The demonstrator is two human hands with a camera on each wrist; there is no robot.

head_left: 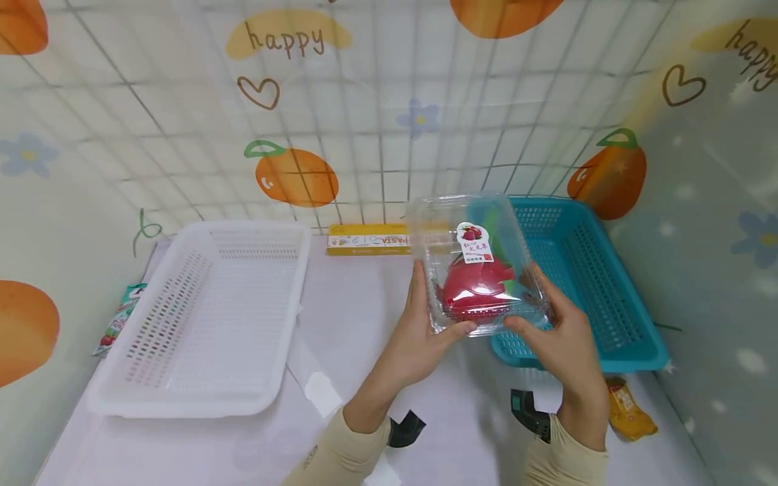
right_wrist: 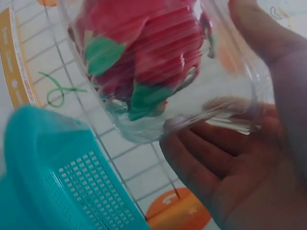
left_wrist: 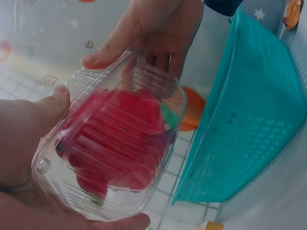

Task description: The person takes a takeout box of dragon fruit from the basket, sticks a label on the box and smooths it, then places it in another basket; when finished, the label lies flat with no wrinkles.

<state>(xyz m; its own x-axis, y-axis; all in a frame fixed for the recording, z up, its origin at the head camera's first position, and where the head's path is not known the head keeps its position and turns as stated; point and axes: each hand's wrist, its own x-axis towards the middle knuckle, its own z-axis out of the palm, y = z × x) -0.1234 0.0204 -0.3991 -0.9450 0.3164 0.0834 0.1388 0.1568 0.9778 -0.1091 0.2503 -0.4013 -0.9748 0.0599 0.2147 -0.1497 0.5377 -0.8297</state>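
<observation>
A clear plastic clamshell box [head_left: 434,219] is held up in both hands, tilted, in front of the teal basket. Inside it lies a red dragon fruit [head_left: 477,289] with green tips, and a white label [head_left: 475,244] with a fruit picture is on the lid. My left hand [head_left: 416,344] grips the box's left near corner, thumb on the front edge. On the opposite side, my right hand [head_left: 562,337] holds the right near corner, its thumb also on the front edge. In the left wrist view, the box's ribbed underside [left_wrist: 120,143] shows between the hands.
A teal basket [head_left: 616,324] stands at right, partly behind the box and right hand. At left is a white basket [head_left: 286,324]. A yellow pasta box [head_left: 367,240] lies at the back; a green packet [head_left: 121,314] and an orange-yellow packet [head_left: 632,412] lie near the sides.
</observation>
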